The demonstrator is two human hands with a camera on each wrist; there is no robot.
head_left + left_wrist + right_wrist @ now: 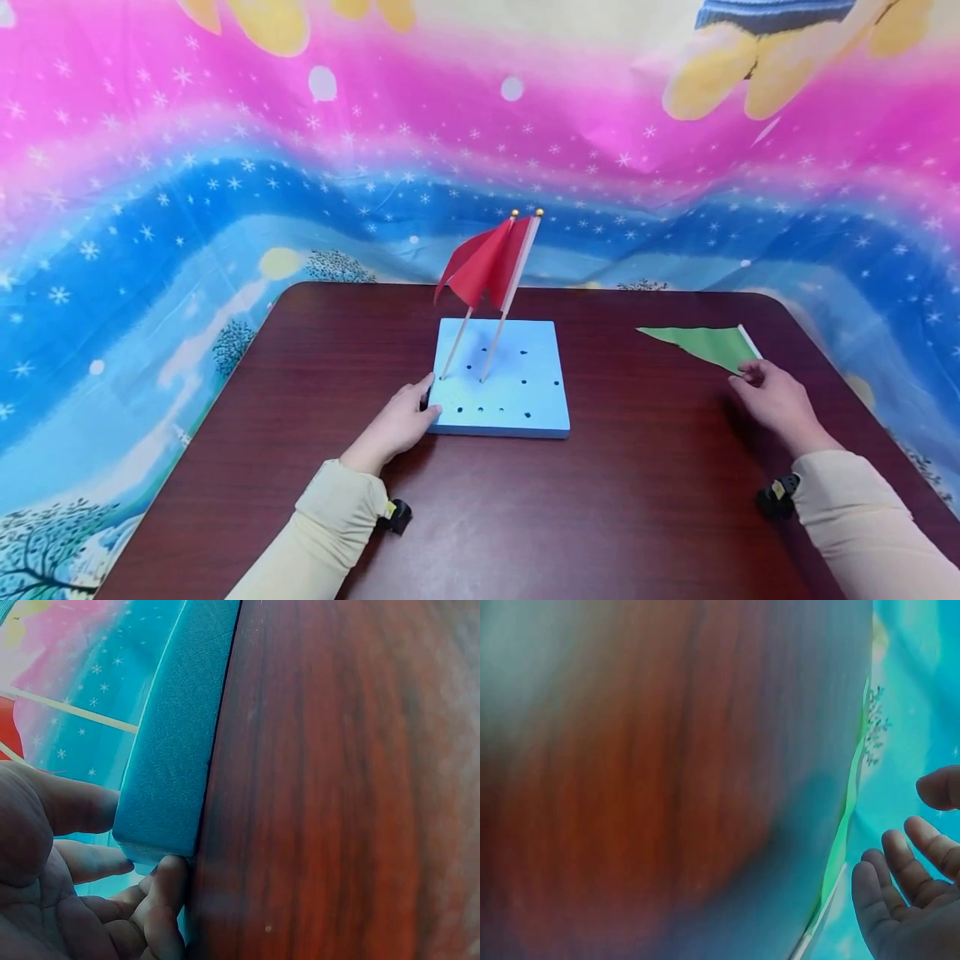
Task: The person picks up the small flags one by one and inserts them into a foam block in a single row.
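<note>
A light blue pegboard point(543, 367) with several holes lies flat on the table. Two red pennant flags point(480, 271) on thin sticks with gold ball tips lean to the right in its holes. My left hand point(397, 421) grips the board's left edge near the front corner; the left wrist view has thumb and fingers around the blue corner point(161, 795). At the right a green pennant flag point(708, 343) with a white sleeve edge lies on the table. My right hand point(776, 400) is right at its near end, thumb and fingers point(907, 866) apart in the right wrist view.
The dark brown wooden table point(600, 508) has rounded far corners. A patterned pink and blue cloth point(420, 142) hangs behind it and along both sides. Black wrist cameras point(777, 497) sit at both cuffs.
</note>
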